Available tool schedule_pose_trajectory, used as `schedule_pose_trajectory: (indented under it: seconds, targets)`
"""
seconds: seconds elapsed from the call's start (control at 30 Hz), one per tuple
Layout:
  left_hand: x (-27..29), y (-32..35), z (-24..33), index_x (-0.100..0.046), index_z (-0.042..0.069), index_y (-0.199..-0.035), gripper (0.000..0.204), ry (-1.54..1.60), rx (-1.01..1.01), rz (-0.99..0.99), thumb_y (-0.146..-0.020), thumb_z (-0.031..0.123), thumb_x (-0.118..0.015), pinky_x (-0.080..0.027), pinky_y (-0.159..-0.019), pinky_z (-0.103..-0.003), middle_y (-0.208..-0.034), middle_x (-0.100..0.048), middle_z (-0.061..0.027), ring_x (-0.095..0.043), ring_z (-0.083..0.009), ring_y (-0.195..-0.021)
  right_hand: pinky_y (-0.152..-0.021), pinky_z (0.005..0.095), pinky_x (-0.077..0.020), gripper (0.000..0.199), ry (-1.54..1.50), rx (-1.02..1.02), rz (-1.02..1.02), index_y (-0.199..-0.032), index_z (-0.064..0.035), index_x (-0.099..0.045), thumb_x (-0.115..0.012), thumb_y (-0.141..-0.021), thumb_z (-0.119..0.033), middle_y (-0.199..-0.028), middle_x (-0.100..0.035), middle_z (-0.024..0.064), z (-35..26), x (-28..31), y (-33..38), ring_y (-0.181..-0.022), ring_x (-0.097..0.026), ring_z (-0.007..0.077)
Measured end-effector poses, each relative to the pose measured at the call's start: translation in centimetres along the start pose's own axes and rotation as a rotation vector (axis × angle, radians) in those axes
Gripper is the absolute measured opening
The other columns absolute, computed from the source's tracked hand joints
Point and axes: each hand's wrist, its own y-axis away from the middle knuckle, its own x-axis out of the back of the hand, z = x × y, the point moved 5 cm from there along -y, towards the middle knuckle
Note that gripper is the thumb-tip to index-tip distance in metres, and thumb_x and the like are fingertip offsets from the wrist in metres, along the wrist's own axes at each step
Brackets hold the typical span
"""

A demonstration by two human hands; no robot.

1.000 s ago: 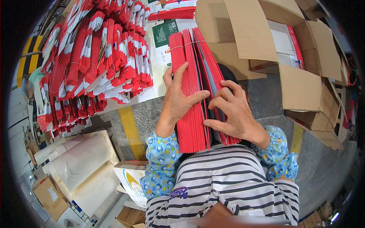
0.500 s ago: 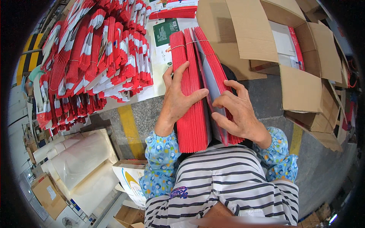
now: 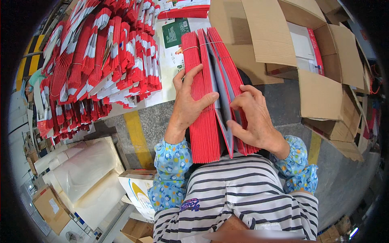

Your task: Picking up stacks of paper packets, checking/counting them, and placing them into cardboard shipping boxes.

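Observation:
A thick stack of red folded card sleeves (image 3: 204,139) rests upright against my lap, its folded edges facing up. Thin bands cross it near the far end. The stack is parted lengthwise, and grey-white inner faces (image 3: 219,83) show in the gap. My left hand (image 3: 187,103) grips the left part, its thumb over the top edges beside the gap. On the right part (image 3: 226,60), my right hand (image 3: 257,119) has its fingers bent at the edges, with the thumb in the gap against a sleeve. Its lower fingers are partly hidden.
Many similar red-and-white bundles (image 3: 103,52) are heaped on the table at the left. A green printed card (image 3: 175,32) and another red bundle (image 3: 184,13) lie at the table's far side. Open cardboard boxes (image 3: 320,93) stand right. Wrapped white sheets (image 3: 83,170) lie lower left.
The gap in the stack has shifted and now shows more grey-white faces, with a sleeve leaning across it. My right thumb and fingers have moved slightly; my left hand stays nearly in place.

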Motion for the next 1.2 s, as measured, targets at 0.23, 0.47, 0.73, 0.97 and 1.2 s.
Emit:
schedule_pose_trajectory:
  seconds: [0.23,0.47,0.73,0.97,1.2]
  targets:
    - [0.3,0.0,-0.4,-0.043,0.015,-0.140,0.084,0.097,0.034,0.005,-0.069,0.031,-0.084,-0.033,-0.110,-0.041,-0.135,-0.034,-0.0184,-0.038,-0.0334,-0.129,-0.102,0.0498,-0.0315,0.031,-0.039,0.057,-0.051,-0.100,-0.0064,-0.058,-0.058,-0.070,-0.001,-0.106,-0.059,0.0101,0.9,0.0,0.2,-0.124,-0.041,0.0407]
    - [-0.1,0.0,-0.5,-0.043,0.011,-0.140,0.084,0.194,0.076,-0.003,-0.069,0.030,-0.085,-0.033,-0.110,-0.040,-0.131,-0.042,-0.0160,-0.041,-0.0311,-0.127,-0.101,0.0503,-0.0290,0.035,0.080,0.046,-0.087,-0.098,-0.0089,-0.062,-0.076,-0.076,-0.034,-0.096,-0.060,0.0091,-0.4,-0.4,-0.6,-0.121,-0.041,0.0387]
    - [-0.1,0.0,0.0,-0.045,0.011,-0.139,0.081,0.206,0.052,0.001,-0.070,0.028,-0.084,-0.033,-0.110,-0.041,-0.130,-0.044,-0.0149,-0.042,-0.0305,-0.126,-0.101,0.0505,-0.0304,0.036,0.096,-0.003,-0.108,-0.101,-0.0085,-0.060,-0.075,-0.073,-0.025,-0.100,-0.059,0.0098,-1.0,-0.4,-0.8,-0.122,-0.041,0.0389]
    - [0.3,0.3,-0.9,-0.044,0.010,-0.139,0.081,0.210,0.073,0.019,-0.070,0.025,-0.084,-0.033,-0.110,-0.040,-0.134,-0.045,-0.0149,-0.043,-0.0290,-0.126,-0.102,0.0513,-0.0314,0.023,-0.010,0.058,-0.053,-0.090,-0.0050,-0.060,-0.066,-0.069,-0.013,-0.116,-0.055,0.0141,-0.7,0.3,-0.6,-0.127,-0.039,0.0384]
    - [-0.2,0.1,-1.2,-0.043,0.007,-0.140,0.085,0.406,0.106,-0.027,-0.069,0.028,-0.085,-0.032,-0.110,-0.040,-0.137,-0.047,-0.0158,-0.044,-0.0278,-0.129,-0.103,0.0554,-0.0302,0.021,0.068,0.112,-0.101,-0.069,-0.0050,-0.056,-0.070,-0.076,-0.020,-0.109,-0.057,0.0123,0.1,-0.1,-0.8,-0.125,-0.040,0.0383]
